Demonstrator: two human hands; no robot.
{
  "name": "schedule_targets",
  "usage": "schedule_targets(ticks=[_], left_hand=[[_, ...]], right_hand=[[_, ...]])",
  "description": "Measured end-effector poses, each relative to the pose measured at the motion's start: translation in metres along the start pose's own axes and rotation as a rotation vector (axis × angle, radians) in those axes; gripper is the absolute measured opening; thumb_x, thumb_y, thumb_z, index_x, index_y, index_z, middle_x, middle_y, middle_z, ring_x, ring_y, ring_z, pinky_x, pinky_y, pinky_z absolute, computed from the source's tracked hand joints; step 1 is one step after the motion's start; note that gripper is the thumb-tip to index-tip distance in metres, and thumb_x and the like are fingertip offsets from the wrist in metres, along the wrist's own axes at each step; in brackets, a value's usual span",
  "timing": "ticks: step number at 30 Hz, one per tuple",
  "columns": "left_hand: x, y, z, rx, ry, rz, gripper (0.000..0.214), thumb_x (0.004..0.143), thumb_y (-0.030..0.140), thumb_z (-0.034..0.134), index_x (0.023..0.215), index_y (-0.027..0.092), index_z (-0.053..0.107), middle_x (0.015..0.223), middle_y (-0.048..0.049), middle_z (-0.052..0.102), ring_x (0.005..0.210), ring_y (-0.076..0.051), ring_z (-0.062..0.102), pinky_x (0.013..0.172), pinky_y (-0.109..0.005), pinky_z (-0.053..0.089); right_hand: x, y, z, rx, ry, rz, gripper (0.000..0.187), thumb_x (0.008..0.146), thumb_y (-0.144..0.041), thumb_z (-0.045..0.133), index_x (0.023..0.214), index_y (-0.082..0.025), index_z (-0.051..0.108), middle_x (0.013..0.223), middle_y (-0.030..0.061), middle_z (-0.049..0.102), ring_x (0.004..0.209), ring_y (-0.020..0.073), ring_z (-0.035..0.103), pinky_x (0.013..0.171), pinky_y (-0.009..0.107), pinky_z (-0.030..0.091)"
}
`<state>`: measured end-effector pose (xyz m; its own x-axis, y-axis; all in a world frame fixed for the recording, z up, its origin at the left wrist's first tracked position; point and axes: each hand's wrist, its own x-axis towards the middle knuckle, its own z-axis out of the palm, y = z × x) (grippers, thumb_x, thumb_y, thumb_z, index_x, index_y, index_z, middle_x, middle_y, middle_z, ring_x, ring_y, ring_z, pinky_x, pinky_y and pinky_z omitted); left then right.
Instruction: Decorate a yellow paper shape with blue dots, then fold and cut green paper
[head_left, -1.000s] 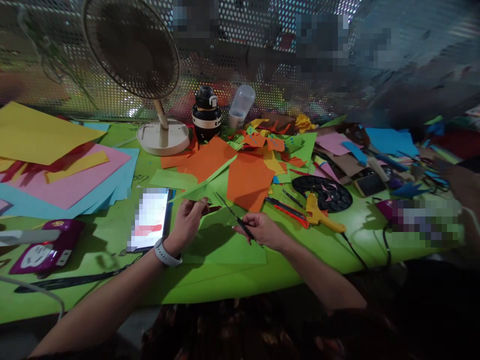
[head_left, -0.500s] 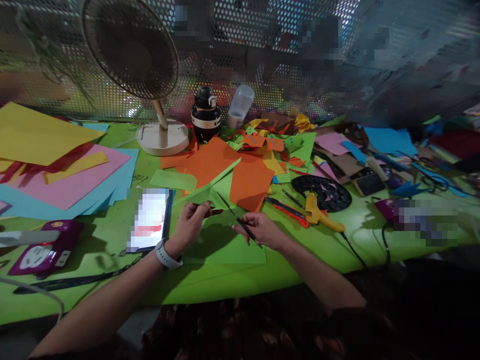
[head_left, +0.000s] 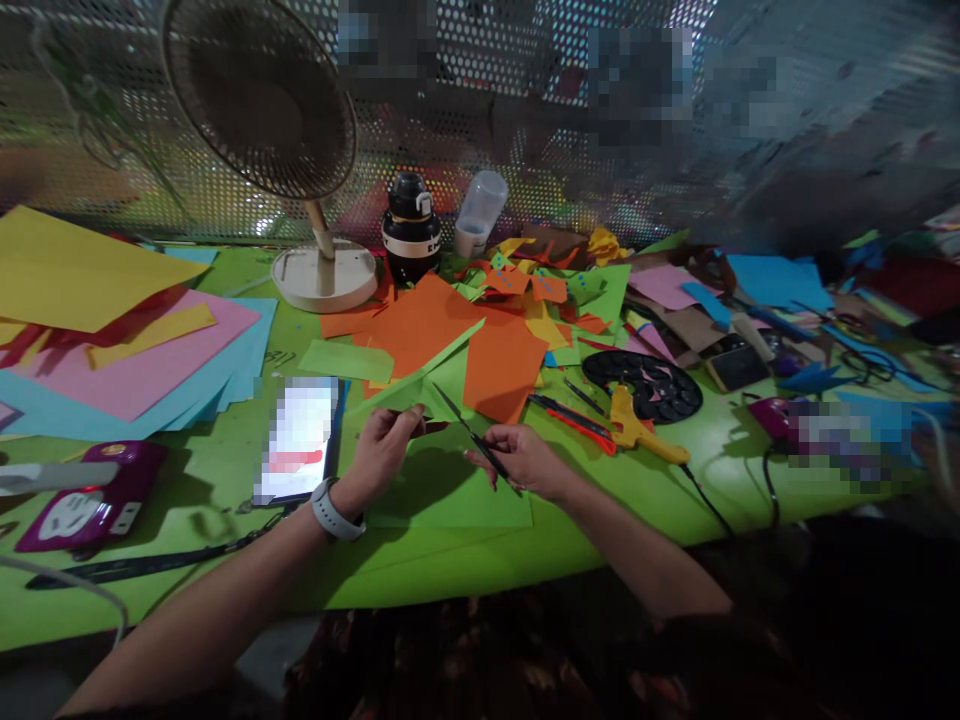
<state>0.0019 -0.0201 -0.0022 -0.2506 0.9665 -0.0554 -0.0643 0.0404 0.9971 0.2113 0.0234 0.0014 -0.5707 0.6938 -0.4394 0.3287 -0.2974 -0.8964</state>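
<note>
My left hand (head_left: pixel 384 450), with a white watch on its wrist, pinches a folded piece of green paper (head_left: pixel 420 385) and holds it up off the table. My right hand (head_left: pixel 521 458) is closed round a pair of black scissors (head_left: pixel 469 430), whose blades point up and to the left at the paper's lower edge. Under both hands a flat green sheet (head_left: pixel 450 490) lies on the green table (head_left: pixel 172 560).
A phone (head_left: pixel 300 435) lies left of my hands. Orange sheets (head_left: pixel 465 345), a yellow glue gun (head_left: pixel 637 425), a red-handled cutter (head_left: pixel 574 420) and a black round tray (head_left: pixel 645 385) sit behind and to the right. A fan (head_left: pixel 262 100), flask (head_left: pixel 411 230) and paper stacks (head_left: pixel 112 340) stand further back.
The green paper in my left hand has tilted and risen slightly. The scissors stay at its lower edge, hardly moved.
</note>
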Motion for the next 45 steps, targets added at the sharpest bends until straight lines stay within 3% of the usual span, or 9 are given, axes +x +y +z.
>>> schedule_targets(ticks=[7,15,24,45], left_hand=[[-0.0007,-0.0025,-0.0006,0.028,0.003,0.012,0.034,0.082,0.038,0.062,0.053,0.019,0.063,0.052,0.0007,0.059,0.056,-0.015,0.06,0.06,-0.027,0.046],[-0.0021,-0.0037,0.0001,-0.026,-0.059,0.018,0.037,0.084,0.041,0.062,0.053,0.02,0.062,0.051,0.0013,0.057,0.054,-0.014,0.057,0.06,-0.027,0.046],[-0.004,-0.0042,0.0,0.035,-0.02,0.026,0.037,0.082,0.042,0.062,0.053,0.018,0.062,0.051,0.0019,0.054,0.054,-0.013,0.053,0.061,-0.027,0.046],[-0.0052,0.0024,0.0033,0.016,-0.047,0.015,0.036,0.078,0.042,0.064,0.051,0.019,0.058,0.052,0.0014,0.054,0.058,-0.016,0.061,0.063,-0.028,0.048]], right_hand=[[-0.0017,-0.0063,0.0032,0.048,0.008,-0.03,0.048,0.059,-0.054,0.084,0.068,-0.016,0.057,0.05,-0.006,0.058,0.035,0.0023,0.036,0.033,0.018,0.023],[-0.0002,-0.0008,0.0016,0.029,-0.007,-0.019,0.044,0.065,-0.053,0.081,0.073,-0.016,0.058,0.051,-0.0052,0.062,0.033,0.0024,0.035,0.031,0.017,0.022],[-0.0003,-0.0012,0.0014,0.013,0.001,-0.012,0.043,0.066,-0.052,0.081,0.075,-0.016,0.06,0.053,-0.0049,0.062,0.035,0.0029,0.036,0.034,0.018,0.024],[-0.0008,-0.0026,0.0023,0.053,-0.015,-0.029,0.045,0.062,-0.054,0.083,0.072,-0.016,0.061,0.051,-0.0051,0.06,0.036,0.0031,0.039,0.034,0.018,0.023]])
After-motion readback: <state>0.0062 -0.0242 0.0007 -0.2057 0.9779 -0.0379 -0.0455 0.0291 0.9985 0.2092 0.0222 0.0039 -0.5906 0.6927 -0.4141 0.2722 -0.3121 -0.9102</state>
